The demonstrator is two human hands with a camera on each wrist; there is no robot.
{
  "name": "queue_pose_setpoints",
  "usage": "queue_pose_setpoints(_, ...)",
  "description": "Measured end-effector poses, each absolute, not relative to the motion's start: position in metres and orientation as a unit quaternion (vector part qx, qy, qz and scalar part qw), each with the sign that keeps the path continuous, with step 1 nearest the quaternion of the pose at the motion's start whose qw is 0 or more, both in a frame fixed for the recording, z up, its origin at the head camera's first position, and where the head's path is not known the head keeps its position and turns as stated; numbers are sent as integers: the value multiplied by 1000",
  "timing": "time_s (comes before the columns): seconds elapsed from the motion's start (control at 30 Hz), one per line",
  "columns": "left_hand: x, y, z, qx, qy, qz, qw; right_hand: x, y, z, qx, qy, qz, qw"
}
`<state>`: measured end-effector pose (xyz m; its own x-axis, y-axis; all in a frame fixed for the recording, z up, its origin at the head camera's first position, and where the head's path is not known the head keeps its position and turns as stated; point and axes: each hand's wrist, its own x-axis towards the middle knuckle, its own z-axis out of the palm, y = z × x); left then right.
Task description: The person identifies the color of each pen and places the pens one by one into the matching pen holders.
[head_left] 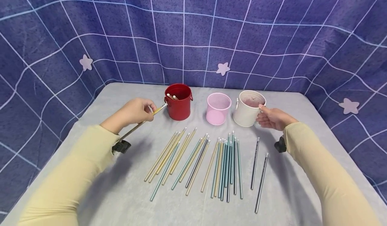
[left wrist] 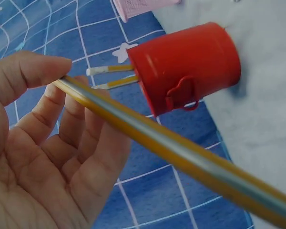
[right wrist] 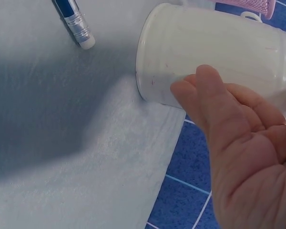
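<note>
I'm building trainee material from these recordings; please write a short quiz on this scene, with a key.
1. True or false: the left hand pinches a slim teal pencil.
2. Fill in the colour: between the glossy round red bucket and the smooth round cream bucket stands a round ____ mesh cup.
3. How many white-tipped gold pencils show in the red bucket?

Key:
1. False; it pinches a slim gold pencil.
2. Pink.
3. Two.
</note>
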<state>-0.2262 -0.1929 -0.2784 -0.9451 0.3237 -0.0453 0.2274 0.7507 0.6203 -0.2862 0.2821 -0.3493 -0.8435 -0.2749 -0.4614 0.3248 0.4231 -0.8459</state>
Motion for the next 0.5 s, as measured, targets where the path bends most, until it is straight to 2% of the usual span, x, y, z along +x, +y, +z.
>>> queue_pose_setpoints(0.37,-223,-190,-255,137,915,377,45,-285,283,-349,15,790,-548,275)
queue_pose_setpoints(0.5,-225,-189,-255,155,899,410,5,-285,283,-349,15,790,-548,274)
